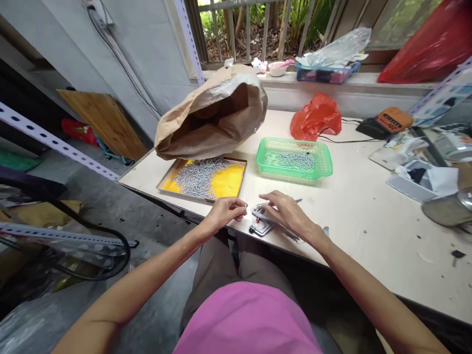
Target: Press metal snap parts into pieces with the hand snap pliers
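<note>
Fingertips of the bare left hand [227, 212] are drawn close together, thumb near forefinger, around a tiny pale piece [246, 205] too small to make out fully. The bare right hand [285, 212] has its forefinger and thumb parted, reaching left over a small flat silvery metal device [261, 227] with red and black parts; the thumb is at its top, though whether it presses there cannot be told. This device lies at the near edge of the pale wooden table [346, 231], between the hands and partly covered by the right one. A thin pointed metal strip [298, 200] shows just beyond the right hand.

Left of the device, past the left hand, sits a shallow brown-rimmed tray with a yellow base [226, 182], heaped mostly on its left and far parts with small silvery metal pieces [197, 178]. A large open brown paper bag [217, 132] leans over its far edge. Farther out, right of the tray, a light green perforated plastic basket [322, 164] holds more such pieces, spread thinly. Beyond that lies a crumpled red plastic bag [316, 118], with an orange and black charger-like block [387, 123] to its right.
</note>
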